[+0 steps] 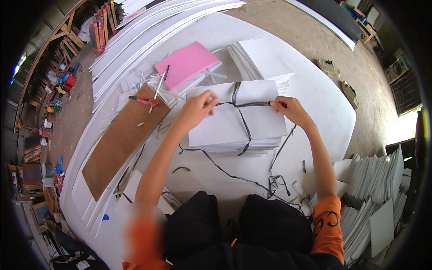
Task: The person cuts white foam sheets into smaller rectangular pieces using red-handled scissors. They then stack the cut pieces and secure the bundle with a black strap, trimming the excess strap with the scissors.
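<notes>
A stack of white rectangular boards (pixel 213 128) lies in front of me on a large white sheet. Black cord (pixel 234 104) runs over it both ways and crosses near the top edge of the stack. At the stack's left side, my left hand (pixel 199 108) is closed, thumb and fingers together around the cord's left part. My right hand (pixel 290 109) pinches the cord at the right edge, where it is drawn straight across the top board. A long loose length of cord (pixel 220 169) trails on the sheet between the stack and my knees.
Left lies a brown board (pixel 121 146) with a red-handled cutter (pixel 147 101). Beyond are a pink pad (pixel 189 63), white offcuts and another white stack (pixel 265 56). Large white sheets (pixel 135 49) lie far left. Shoes (pixel 329 67) stand far right; more white boards (pixel 373 180) stand near right.
</notes>
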